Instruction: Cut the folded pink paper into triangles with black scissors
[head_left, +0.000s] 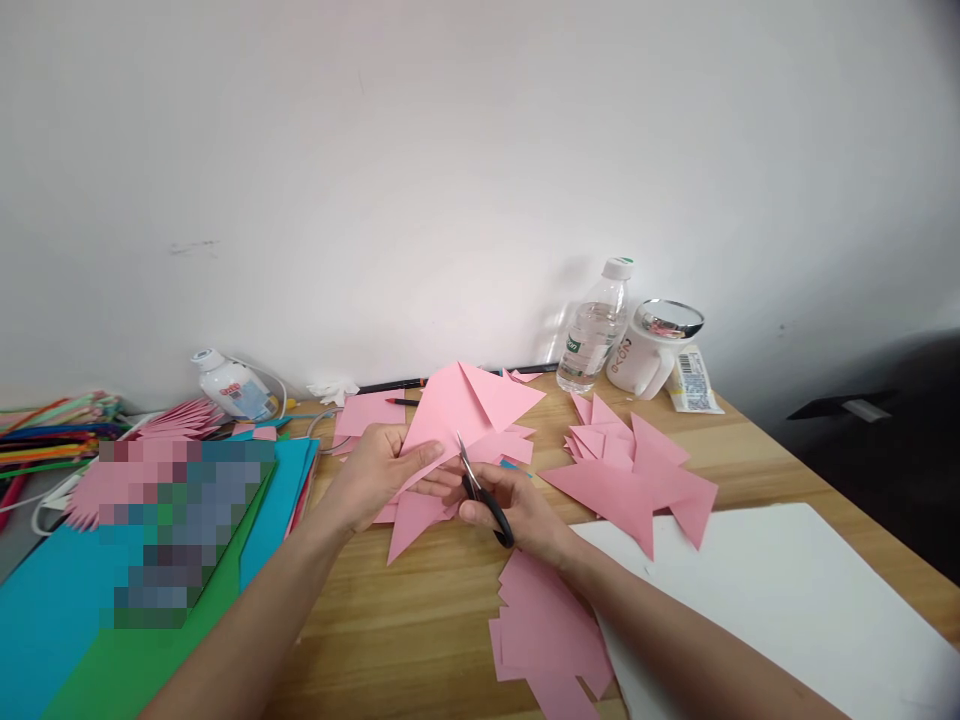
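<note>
My left hand (379, 470) grips a folded pink paper sheet (469, 405) and holds it tilted up above the wooden table (420, 620). My right hand (517, 510) holds black-handled scissors (484, 495), whose blades point up and left into the lower edge of that sheet. Loose pink paper scraps (416, 520) lie under both hands.
A pile of pink triangles (637, 475) lies to the right, pink rectangles (547, 635) near my right forearm, a white sheet (787, 610) at lower right. Blue and green card (150, 640) sits left. A glue bottle (232, 388), water bottle (592, 330) and white mug (649, 360) stand by the wall.
</note>
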